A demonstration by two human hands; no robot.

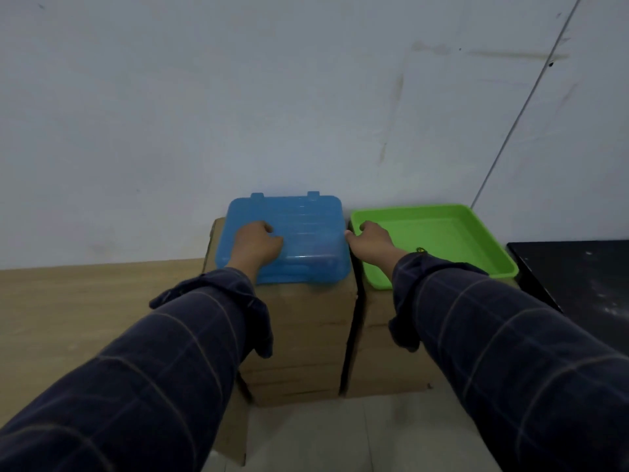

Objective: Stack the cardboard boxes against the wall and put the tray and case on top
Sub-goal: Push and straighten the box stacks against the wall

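**Seating the case and tray on the stacked boxes**

We work at two stacks of cardboard boxes standing side by side against the wall (238, 97). The blue case (306, 233) lies flat on the left stack (299, 335), its hinge tabs toward the wall. The green tray (442, 233) lies on the right stack (377, 352), just beside the case, and its near right corner appears to overhang the box edge.

Our left hand (257, 245) rests on the case lid with the fingers curled down onto it; we cannot tell whether they grip the case or only press it. Our right hand (369, 241) sits at the near left corner of the tray, fingers curled at the rim, apparently pinching it; the thumb side touches or nearly touches the case edge.

We judge the step in hand to be final alignment of both items. To do it well:

- We press downward on the case, not sideways, so the left stack does not shift
- We slide the tray toward the wall until no corner overhangs
- We keep a narrow gap between tray and case to avoid nudging one with the other
- We let go of each item only once it sits flat and does not rock
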